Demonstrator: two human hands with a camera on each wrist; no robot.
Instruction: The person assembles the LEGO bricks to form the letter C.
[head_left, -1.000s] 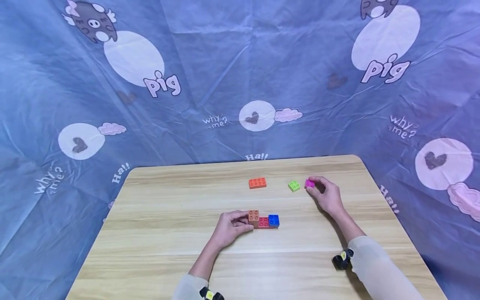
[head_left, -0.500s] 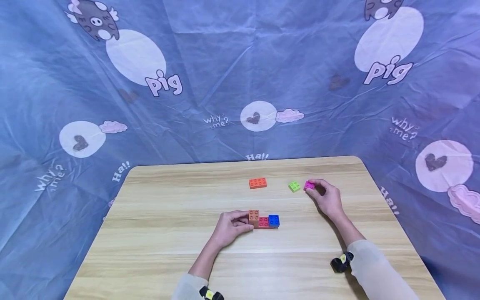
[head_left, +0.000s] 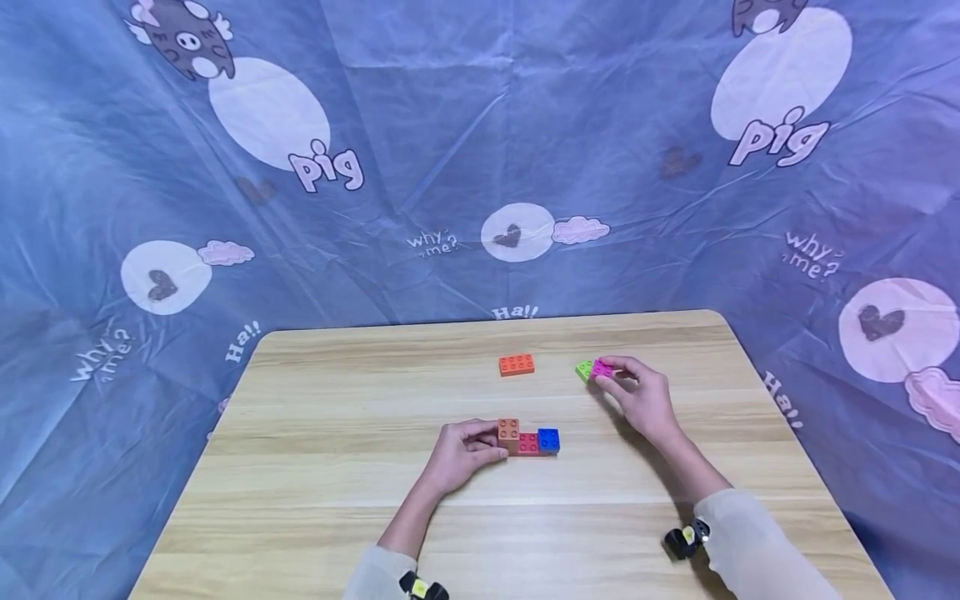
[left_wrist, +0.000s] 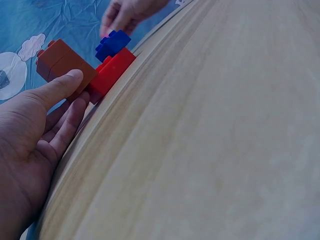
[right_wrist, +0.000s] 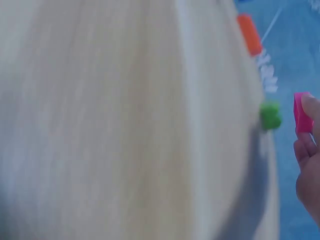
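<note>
My left hand [head_left: 456, 457] pinches a brown stack of toy building bricks [left_wrist: 59, 59] between thumb and fingers. The stack stands on the left end of a red brick [left_wrist: 112, 72], and a small blue brick [head_left: 549, 439] sits on its right end. Farther back, my right hand [head_left: 647, 402] pinches a small magenta brick [head_left: 602, 369] with thumb and fingertips. In the right wrist view the magenta brick [right_wrist: 302, 113] is off the table. It partly overlaps a lime green brick [head_left: 583, 370] in the head view.
An orange brick [head_left: 517, 365] with two rows of studs lies at the back of the wooden table [head_left: 360, 392], left of the green one. A blue printed cloth [head_left: 390, 167] hangs behind the table and along both sides.
My right hand has lifted the magenta brick and carried it left, so it now overlaps the green brick in view. The left hand and its stack have stayed put.
</note>
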